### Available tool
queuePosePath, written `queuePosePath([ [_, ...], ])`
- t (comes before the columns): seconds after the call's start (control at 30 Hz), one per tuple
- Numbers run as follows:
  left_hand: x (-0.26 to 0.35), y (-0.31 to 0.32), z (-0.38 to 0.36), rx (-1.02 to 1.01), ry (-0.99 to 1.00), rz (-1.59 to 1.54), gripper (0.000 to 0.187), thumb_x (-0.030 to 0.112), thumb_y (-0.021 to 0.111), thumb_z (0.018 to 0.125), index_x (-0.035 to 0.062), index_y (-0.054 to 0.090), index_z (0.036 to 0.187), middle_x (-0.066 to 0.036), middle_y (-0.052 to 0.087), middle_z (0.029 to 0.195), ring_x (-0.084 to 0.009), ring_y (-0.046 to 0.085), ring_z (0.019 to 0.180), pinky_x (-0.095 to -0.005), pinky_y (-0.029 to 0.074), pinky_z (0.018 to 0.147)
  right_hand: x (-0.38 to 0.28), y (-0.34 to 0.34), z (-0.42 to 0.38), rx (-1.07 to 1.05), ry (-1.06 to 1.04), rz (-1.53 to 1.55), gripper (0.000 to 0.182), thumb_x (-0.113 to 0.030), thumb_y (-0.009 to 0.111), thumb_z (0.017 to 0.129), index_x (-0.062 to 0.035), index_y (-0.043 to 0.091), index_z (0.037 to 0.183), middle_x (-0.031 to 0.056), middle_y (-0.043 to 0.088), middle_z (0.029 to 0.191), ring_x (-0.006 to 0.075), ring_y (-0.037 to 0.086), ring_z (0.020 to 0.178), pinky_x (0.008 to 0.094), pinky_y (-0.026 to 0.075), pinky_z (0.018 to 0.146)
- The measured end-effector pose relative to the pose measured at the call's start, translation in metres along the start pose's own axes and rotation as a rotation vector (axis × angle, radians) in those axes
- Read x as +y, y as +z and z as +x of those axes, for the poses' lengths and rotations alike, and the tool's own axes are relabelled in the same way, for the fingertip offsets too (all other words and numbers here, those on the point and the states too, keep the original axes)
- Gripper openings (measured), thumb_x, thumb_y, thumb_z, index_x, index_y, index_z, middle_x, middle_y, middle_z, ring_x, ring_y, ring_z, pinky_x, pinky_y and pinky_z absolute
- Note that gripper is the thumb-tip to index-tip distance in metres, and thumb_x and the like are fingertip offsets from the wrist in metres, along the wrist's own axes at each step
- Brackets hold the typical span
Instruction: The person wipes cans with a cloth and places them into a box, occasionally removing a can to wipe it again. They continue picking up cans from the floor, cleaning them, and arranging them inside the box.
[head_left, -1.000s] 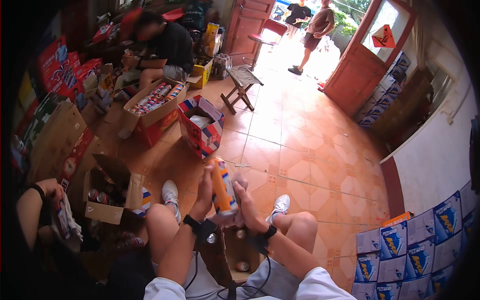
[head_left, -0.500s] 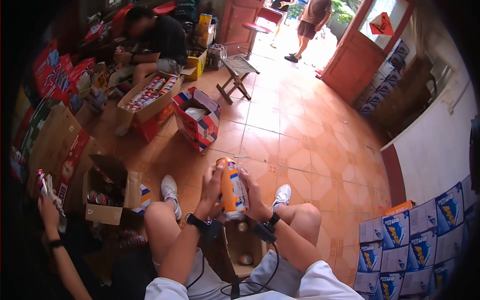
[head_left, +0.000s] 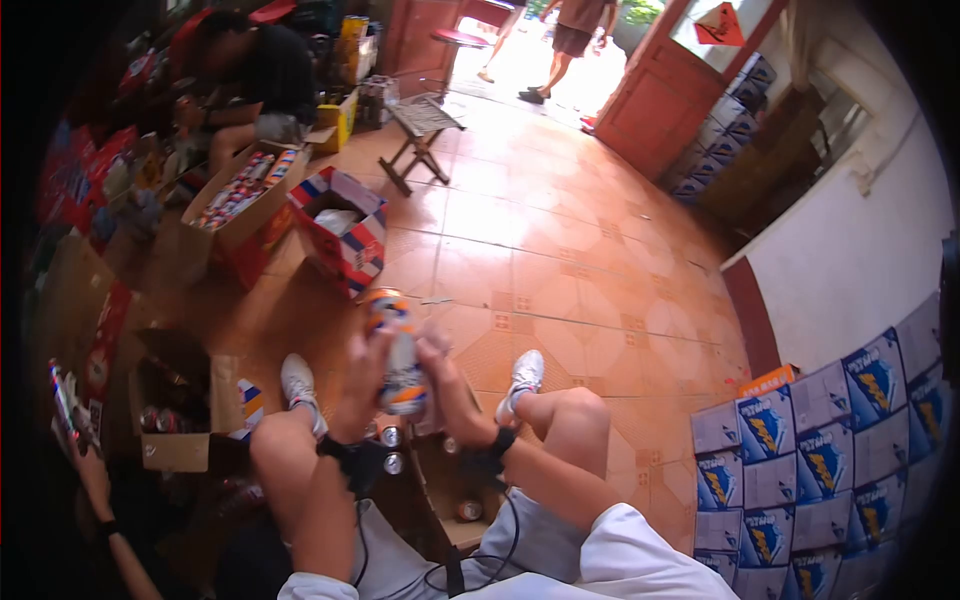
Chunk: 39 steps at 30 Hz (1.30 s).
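Observation:
An orange, white and blue drink can (head_left: 400, 362) is held up, slightly tilted, in front of my knees. My left hand (head_left: 366, 378) grips it from the left side, fingers wrapped round. My right hand (head_left: 438, 375) closes on it from the right; motion blurs its fingers. Below the hands, a cardboard box (head_left: 437, 513) between my legs has a can (head_left: 468, 511) lying in it. Just left of that box, silver can ends (head_left: 393, 463) show under my left wrist.
An open carton (head_left: 175, 455) with cans stands left of my foot. A co-worker's hand (head_left: 90, 465) holds a can at far left. Ahead are a red-blue box (head_left: 350, 255), a carton of cans (head_left: 225, 245) and a folding stool (head_left: 425, 118). Stacked blue-white cartons (head_left: 765, 480) line the right.
My view has turned right, so the room has shifted left. The can has turned between my hands and shows more white and blue. More can ends show below my left wrist.

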<state>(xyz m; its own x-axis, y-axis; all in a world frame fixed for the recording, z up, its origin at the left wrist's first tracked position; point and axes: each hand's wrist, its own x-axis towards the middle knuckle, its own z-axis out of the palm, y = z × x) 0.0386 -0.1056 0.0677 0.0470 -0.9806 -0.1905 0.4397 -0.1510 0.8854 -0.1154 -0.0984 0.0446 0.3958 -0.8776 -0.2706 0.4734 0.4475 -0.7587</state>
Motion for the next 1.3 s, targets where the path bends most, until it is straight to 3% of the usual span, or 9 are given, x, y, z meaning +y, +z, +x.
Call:
queuePosePath([
  [0.17, 0.039, 0.01, -0.011, -0.004, 0.106, -0.221, 0.055, 0.045, 0.054, 0.097, -0.0011, 0.058, 0.127, -0.012, 0.067, 0.107, -0.0167, 0.069, 0.091, -0.0313, 0.057, 0.079, -0.015, 0.032, -0.021, -0.082, 0.039, -0.075, 0.056, -0.045, 0.055, 0.105, -0.0002, 0.05, 0.139, 0.0067, 0.059, 0.127, 0.0128, 0.056, 0.118, 0.028, 0.044, 0.103],
  [0.23, 0.037, 0.019, -0.023, -0.133, -0.08, -0.375, 0.059, 0.049, 0.053, 0.097, -0.0005, 0.056, 0.13, -0.012, 0.067, 0.11, -0.018, 0.069, 0.096, -0.0328, 0.058, 0.084, -0.027, 0.03, -0.012, -0.073, -0.053, -0.172, 0.053, -0.045, 0.055, 0.105, -0.0011, 0.053, 0.136, 0.0059, 0.06, 0.124, 0.0122, 0.056, 0.117, 0.0281, 0.044, 0.103],
  [0.37, 0.004, 0.045, -0.033, -0.207, -0.078, -0.372, 0.053, 0.04, 0.053, 0.098, 0.0055, 0.051, 0.138, -0.013, 0.064, 0.123, -0.0219, 0.067, 0.109, -0.0349, 0.056, 0.094, -0.043, 0.01, 0.007, 0.006, -0.015, 0.094, 0.045, -0.046, 0.053, 0.105, -0.0047, 0.061, 0.121, 0.0058, 0.067, 0.107, 0.0136, 0.064, 0.096, 0.028, 0.051, 0.089],
  [0.63, -0.012, 0.029, -0.005, 0.06, 0.191, 0.176, 0.051, 0.037, 0.061, 0.099, 0.0032, 0.052, 0.135, -0.008, 0.064, 0.113, -0.0138, 0.064, 0.098, -0.0261, 0.053, 0.086, -0.032, -0.009, 0.015, 0.119, -0.106, -0.075, 0.049, -0.047, 0.054, 0.104, -0.0047, 0.06, 0.128, 0.0087, 0.069, 0.114, 0.0138, 0.066, 0.1, 0.0283, 0.054, 0.089],
  [0.73, 0.005, 0.042, -0.02, -0.047, -0.034, -0.072, 0.049, 0.033, 0.066, 0.098, 0.0016, 0.053, 0.133, -0.008, 0.064, 0.112, -0.013, 0.064, 0.097, -0.0256, 0.053, 0.084, -0.037, -0.004, 0.011, 0.303, -0.238, -0.382, 0.053, -0.048, 0.056, 0.103, -0.0015, 0.059, 0.128, 0.0103, 0.068, 0.112, 0.0131, 0.065, 0.098, 0.0277, 0.054, 0.086],
  [0.87, -0.007, 0.042, -0.015, -0.022, 0.145, 0.207, 0.048, 0.032, 0.068, 0.097, 0.0008, 0.054, 0.131, -0.008, 0.065, 0.112, -0.0125, 0.064, 0.096, -0.0262, 0.053, 0.084, -0.032, -0.007, 0.013, 0.242, -0.274, -0.361, 0.055, -0.048, 0.057, 0.103, 0.0014, 0.058, 0.127, 0.0107, 0.067, 0.11, 0.0128, 0.064, 0.096, 0.027, 0.053, 0.084],
  [1.1, 0.006, 0.009, 0.005, -0.055, 0.018, -0.321, 0.05, 0.041, 0.056, 0.101, -0.0001, 0.057, 0.129, -0.011, 0.069, 0.112, -0.0152, 0.067, 0.094, -0.0287, 0.055, 0.082, -0.009, 0.019, -0.015, 0.035, -0.074, -0.098, 0.054, -0.043, 0.056, 0.105, 0.0024, 0.055, 0.134, 0.0093, 0.065, 0.118, 0.0123, 0.063, 0.103, 0.0268, 0.052, 0.089],
  [1.17, 0.019, 0.004, 0.004, 0.01, 0.04, -0.374, 0.053, 0.043, 0.053, 0.102, -0.0007, 0.056, 0.132, -0.012, 0.068, 0.113, -0.02, 0.068, 0.105, -0.0311, 0.054, 0.095, -0.006, 0.018, -0.021, -0.067, 0.002, -0.097, 0.054, -0.044, 0.056, 0.105, 0.0017, 0.054, 0.135, 0.0089, 0.063, 0.12, 0.0131, 0.064, 0.101, 0.027, 0.053, 0.088],
  [1.3, 0.016, 0.016, -0.014, -0.127, 0.015, -0.376, 0.053, 0.048, 0.049, 0.104, 0.0032, 0.057, 0.131, -0.009, 0.069, 0.111, -0.0172, 0.07, 0.099, -0.0295, 0.056, 0.088, -0.02, 0.023, -0.01, 0.012, -0.161, -0.195, 0.053, -0.045, 0.056, 0.105, 0.0003, 0.055, 0.132, 0.0083, 0.065, 0.114, 0.0126, 0.065, 0.098, 0.0272, 0.054, 0.084],
])
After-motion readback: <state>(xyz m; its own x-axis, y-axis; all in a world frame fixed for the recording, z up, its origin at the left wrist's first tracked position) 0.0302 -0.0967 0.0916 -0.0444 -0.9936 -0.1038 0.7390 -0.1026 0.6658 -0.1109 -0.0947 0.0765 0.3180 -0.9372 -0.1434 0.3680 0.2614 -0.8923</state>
